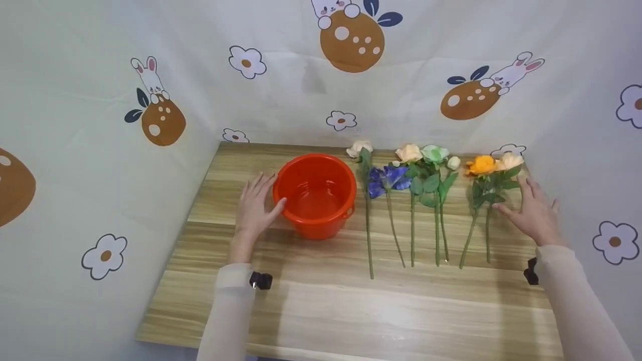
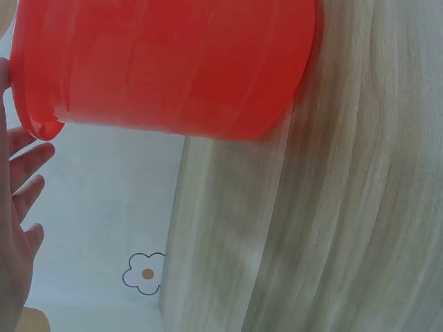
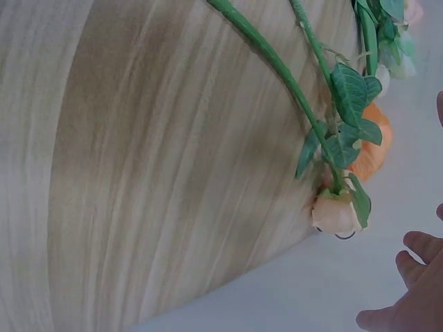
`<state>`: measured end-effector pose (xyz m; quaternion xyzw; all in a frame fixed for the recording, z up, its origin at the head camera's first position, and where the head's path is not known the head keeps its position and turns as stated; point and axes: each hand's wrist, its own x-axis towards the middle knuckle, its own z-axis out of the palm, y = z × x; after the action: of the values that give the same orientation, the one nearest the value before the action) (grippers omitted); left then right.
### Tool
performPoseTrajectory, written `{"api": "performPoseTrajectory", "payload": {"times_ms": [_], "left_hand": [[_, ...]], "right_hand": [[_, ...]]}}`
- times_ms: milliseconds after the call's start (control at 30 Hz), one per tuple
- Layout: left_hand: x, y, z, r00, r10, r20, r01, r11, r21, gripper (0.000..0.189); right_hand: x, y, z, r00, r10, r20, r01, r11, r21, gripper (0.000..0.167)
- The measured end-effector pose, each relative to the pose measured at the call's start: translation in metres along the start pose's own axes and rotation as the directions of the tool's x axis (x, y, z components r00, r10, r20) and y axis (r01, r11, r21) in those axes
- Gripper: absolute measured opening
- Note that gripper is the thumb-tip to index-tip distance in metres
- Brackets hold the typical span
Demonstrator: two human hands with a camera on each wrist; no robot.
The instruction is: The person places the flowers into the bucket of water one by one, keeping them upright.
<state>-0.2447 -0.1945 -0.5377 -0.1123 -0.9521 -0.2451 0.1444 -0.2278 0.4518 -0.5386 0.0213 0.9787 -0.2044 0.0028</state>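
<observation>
A red plastic bucket [image 1: 319, 229] stands upright on the table, its bare inside showing. At its left rim is my left hand [image 1: 255, 209], fingers extended and thumb spread toward the near side; the left wrist view shows these fingers [image 2: 31, 162] beside the bucket's rim [image 2: 43, 130]. My right hand [image 1: 537, 216] hovers at the far right with spread fingers, holding nothing. Nearest to it lie an orange flower [image 1: 483, 165] and a peach rose [image 1: 510, 161], stems pointing toward me. In the right wrist view, the peach rose [image 3: 338, 212] lies near the table's edge.
Between bucket and right hand lie more artificial flowers: a cream rose [image 1: 359, 148], a purple-blue flower [image 1: 388, 178], a peach rose [image 1: 409, 152], a green flower [image 1: 434, 153] and a pale bud [image 1: 454, 162]. A printed cloth [image 1: 286, 100] hangs behind the wooden table [image 1: 341, 311].
</observation>
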Motion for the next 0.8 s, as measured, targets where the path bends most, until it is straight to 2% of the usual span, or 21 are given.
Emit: {"api": "performPoseTrajectory", "payload": {"times_ms": [267,533,800], "left_hand": [[-0.002,-0.001,0.004,1.000,-0.017,-0.022,0.016,0.999,-0.039,0.062],[-0.004,-0.002,0.008,0.999,-0.030,-0.043,0.025,0.994,-0.103,0.062],[-0.004,-0.002,0.009,0.998,-0.034,-0.047,0.029,0.993,-0.111,0.062]], "right_hand": [[-0.003,0.003,0.011,1.000,0.001,-0.002,-0.001,1.000,0.014,0.102],[-0.006,0.010,0.019,0.998,0.033,0.050,-0.034,0.999,0.030,0.103],[-0.007,0.014,0.035,1.000,0.019,0.014,-0.020,0.992,0.123,0.100]]}}
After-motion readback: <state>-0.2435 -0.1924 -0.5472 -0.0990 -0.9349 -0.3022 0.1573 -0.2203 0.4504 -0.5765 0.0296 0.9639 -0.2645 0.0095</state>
